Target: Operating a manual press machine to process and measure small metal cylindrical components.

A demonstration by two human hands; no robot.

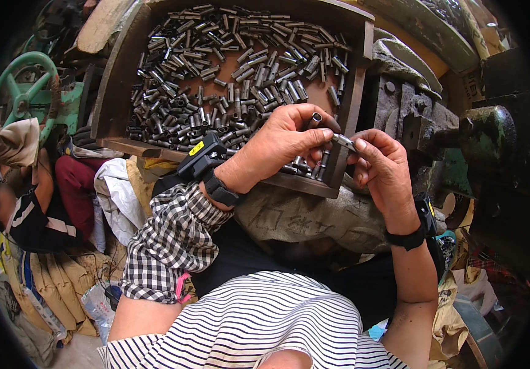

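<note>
both forearms raised; left hand point(289, 138) and right hand point(382, 163) pinched, fingertips meeting.

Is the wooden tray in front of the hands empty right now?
No. The wooden tray is heaped with short metal tubes, and the left hand holds one more at its near corner.

green handwheel point(24, 92) standing far left | dark iron machine point(486, 141) sitting right | crumpled cloths and sacks point(114, 197) lying below | daylight falling evenly throughout

The left hand point(286, 144) hides part of the metal tubes point(234, 67); the tray point(117, 80) is cut off above.
</note>
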